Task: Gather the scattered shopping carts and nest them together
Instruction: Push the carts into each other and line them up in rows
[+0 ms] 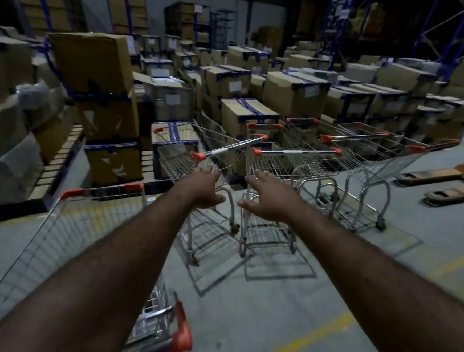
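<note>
- Warehouse floor [283, 318] of grey concrete with yellow lines ran under everything, and taped cardboard boxes [292, 96] filled the background, with blue racking [455, 35] at the far right.
- At the lower left, a near cart [81, 236] stood just in front of the person, its orange-tipped rim beneath the left forearm.
- Behind it, a tall stack of boxes [95, 68] rested on a wooden pallet [57, 159].
- Ahead of the left arm, a tilted cart [199, 156] stood with its handle angled up to the right.
- The left hand [201, 186] reached forward with fingers spread, holding nothing, just short of that handle.
- The right hand [269, 198] was likewise open and empty, below the handle of the middle cart [279, 165].
- Right of that cart, more carts [365, 155] stood close together near the boxes; how far they were nested was unclear.
- At the far right, the forks of a pallet jack [446, 184] lay on the floor.
</note>
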Demonstrator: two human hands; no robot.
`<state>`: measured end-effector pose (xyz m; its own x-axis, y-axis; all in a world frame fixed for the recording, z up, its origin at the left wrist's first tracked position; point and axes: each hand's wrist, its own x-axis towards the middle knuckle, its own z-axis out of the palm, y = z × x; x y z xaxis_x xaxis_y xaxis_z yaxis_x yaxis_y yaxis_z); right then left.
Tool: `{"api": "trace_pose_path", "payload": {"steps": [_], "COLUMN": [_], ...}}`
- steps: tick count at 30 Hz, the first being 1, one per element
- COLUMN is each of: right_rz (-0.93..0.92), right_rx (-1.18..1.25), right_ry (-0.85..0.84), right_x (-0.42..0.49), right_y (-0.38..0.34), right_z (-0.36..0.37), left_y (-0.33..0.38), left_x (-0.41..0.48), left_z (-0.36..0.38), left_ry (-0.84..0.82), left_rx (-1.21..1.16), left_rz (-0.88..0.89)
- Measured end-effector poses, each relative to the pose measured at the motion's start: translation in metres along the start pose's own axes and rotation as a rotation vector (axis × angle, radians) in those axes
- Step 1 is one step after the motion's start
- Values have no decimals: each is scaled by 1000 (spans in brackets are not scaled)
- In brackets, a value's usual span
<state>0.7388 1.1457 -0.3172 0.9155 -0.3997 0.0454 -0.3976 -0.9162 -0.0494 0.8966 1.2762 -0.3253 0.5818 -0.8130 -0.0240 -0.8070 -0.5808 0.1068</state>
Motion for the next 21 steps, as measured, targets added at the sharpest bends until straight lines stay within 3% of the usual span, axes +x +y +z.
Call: {"api": "trace_pose_path", "payload": {"steps": [9,21], "right_rz": [6,-159], "right_rx": [23,35], "right_ry": [-22,-82], "right_x": [127,302], "right_y": [51,120], "right_z": [-6,37], "left_y": [-16,-54], "left_x": [133,261], "left_z": [-3,34], "left_ry": [-4,-85], "left_rx": [-18,-58], "left_rz": [18,-192]}}
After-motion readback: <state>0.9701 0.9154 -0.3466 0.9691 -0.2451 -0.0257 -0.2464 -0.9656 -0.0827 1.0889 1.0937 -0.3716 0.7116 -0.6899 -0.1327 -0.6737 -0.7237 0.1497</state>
